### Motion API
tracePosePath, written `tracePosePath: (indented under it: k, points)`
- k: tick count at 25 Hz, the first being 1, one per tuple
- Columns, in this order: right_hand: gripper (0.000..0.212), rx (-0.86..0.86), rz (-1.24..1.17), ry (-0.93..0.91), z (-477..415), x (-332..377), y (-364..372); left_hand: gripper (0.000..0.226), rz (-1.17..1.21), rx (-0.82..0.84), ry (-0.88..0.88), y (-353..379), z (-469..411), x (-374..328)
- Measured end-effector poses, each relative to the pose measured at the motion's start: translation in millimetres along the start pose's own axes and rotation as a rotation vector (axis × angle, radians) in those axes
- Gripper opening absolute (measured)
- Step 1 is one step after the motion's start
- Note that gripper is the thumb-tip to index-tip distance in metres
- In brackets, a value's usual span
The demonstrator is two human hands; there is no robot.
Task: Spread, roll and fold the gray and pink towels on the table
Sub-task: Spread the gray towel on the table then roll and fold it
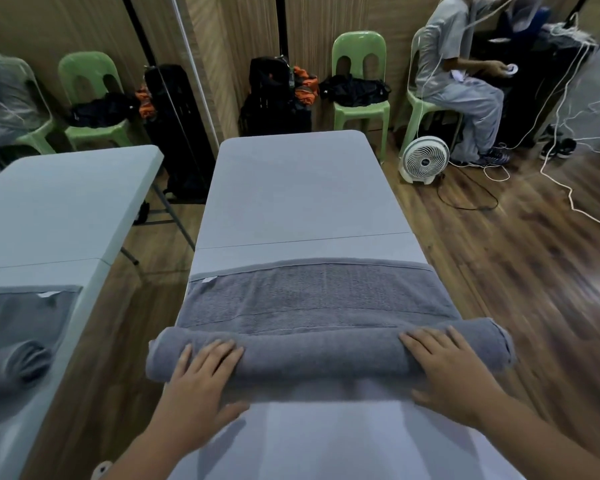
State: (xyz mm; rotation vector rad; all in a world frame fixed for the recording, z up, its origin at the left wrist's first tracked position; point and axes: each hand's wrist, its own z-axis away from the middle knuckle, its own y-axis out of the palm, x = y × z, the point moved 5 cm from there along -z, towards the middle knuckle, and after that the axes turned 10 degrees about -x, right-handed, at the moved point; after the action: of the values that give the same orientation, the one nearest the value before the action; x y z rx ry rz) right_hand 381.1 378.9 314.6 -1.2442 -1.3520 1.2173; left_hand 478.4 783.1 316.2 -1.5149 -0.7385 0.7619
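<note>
A gray towel (319,296) lies across the white table (298,188), its near part wound into a thick roll (323,355) that spans the table's width and overhangs both sides. The far part still lies flat, with a small white label at its left corner. My left hand (198,379) rests palm down on the left end of the roll, fingers spread. My right hand (454,368) presses flat on the right end in the same way. No pink towel is in view.
A mirror on the left reflects the table and towel. Beyond the table's far end stand green plastic chairs (359,81) with dark bags, black cases and a white floor fan (424,160). A seated person (465,84) and loose white cables occupy the right.
</note>
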Motion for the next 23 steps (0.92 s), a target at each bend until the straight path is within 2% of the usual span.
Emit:
tracePosePath:
  k: [2,4,6,8,10,11,14,15,17,18,20,23]
  points:
    - [0.067,0.007,-0.016,0.045,-3,-4,11,0.060,-0.016,0.011,-0.037,1,-6,3]
    - [0.051,0.035,-0.030,0.069,-10,-6,7,0.048,-0.018,-0.028,-0.076,-5,-13,6]
    - [0.033,0.138,-0.052,0.041,-12,-3,-4,0.037,-0.008,-0.034,-0.075,-14,-7,4]
    - [0.034,0.291,-0.159,0.039,-10,-4,-8,0.028,-0.007,-0.041,-0.007,-10,7,4]
    - [0.041,0.366,-0.267,0.094,-16,-11,-11,0.023,-0.018,-0.023,0.008,-15,1,7]
    - [0.041,0.336,-0.286,0.113,-21,-12,-14,0.025,-0.023,-0.033,-0.013,-17,-7,10]
    - [0.036,-0.022,-0.170,-0.012,-20,-3,-24,0.032,-0.011,-0.083,-0.063,-23,-18,14]
    - [0.042,-0.078,-0.125,-0.057,-12,4,-21,0.036,-0.005,-0.078,-0.030,-19,-15,11]
    - [0.062,-0.048,-0.027,-0.072,1,13,-7,0.055,-0.022,-0.012,0.023,-7,-3,8]
    - [0.066,-0.014,0.003,-0.057,5,14,1,0.059,-0.029,0.011,0.027,-3,0,8]
    - [0.056,0.040,0.035,-0.035,1,14,8,0.052,-0.034,0.000,-0.008,-1,-4,11]
    - [0.026,0.205,-0.025,0.002,-14,18,-15,0.026,-0.063,0.048,0.027,-6,-6,2]
